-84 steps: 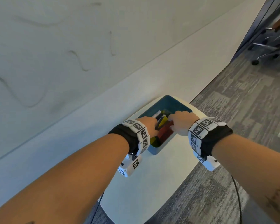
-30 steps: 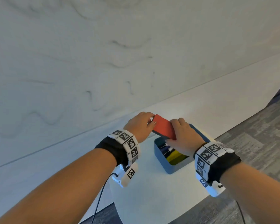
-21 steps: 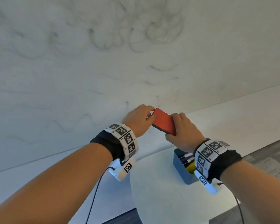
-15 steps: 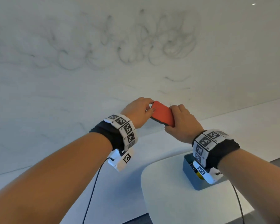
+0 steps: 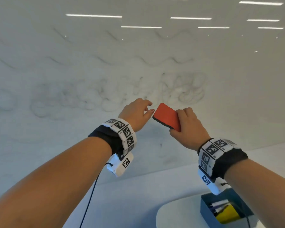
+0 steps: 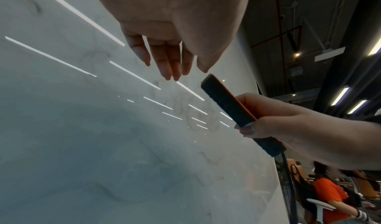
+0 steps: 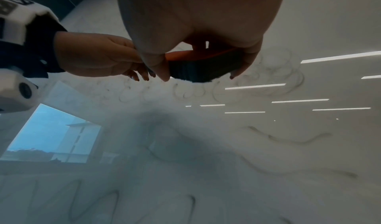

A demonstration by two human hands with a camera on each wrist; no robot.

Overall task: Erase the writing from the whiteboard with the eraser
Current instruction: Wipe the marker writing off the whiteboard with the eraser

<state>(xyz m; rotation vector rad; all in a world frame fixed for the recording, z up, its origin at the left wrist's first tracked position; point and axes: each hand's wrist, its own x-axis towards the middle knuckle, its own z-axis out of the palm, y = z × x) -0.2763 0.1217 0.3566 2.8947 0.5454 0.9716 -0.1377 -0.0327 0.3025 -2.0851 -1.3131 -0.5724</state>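
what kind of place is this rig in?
Likely an open office or meeting area: a wall-sized whiteboard with faint marker scribbles, a bin of markers on a white table, and seated people behind.

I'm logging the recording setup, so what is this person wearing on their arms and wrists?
Both forearms are bare, with no sleeves. Each wrist carries a black fabric band wrapped with white tiles printed with black square codes. A small white camera box hangs under each wrist, and thin black cables trail down from them.
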